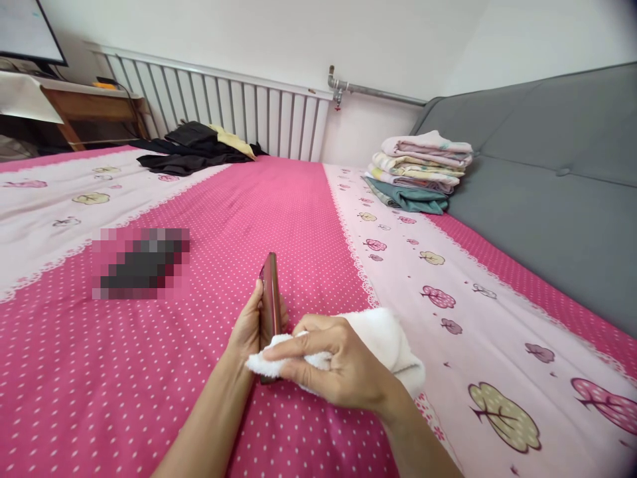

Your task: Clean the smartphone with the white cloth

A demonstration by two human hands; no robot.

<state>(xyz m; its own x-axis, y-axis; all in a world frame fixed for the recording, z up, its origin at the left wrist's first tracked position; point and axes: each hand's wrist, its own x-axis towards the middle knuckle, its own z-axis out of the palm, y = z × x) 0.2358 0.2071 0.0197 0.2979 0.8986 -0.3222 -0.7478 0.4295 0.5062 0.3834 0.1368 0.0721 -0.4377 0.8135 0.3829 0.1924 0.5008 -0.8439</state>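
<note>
A smartphone (269,295) stands on edge above the pink dotted bedspread, its narrow side facing me. My left hand (247,325) is closed around it, thumb on the left face and fingertips showing on the right. A white towel (381,338) is pinched in my right hand (333,362). One bunched corner of the towel presses on the phone's lower part, and the rest trails out to the right behind my wrist. The towel and my fingers hide part of the phone's lower end.
A blurred-out dark object (144,262) lies left on the bedspread (279,192). Dark clothes (194,149) lie near the radiator (239,99). A folded fabric stack (421,169) sits by the grey headboard (542,159). A monitor (30,33) stands on a desk (89,103).
</note>
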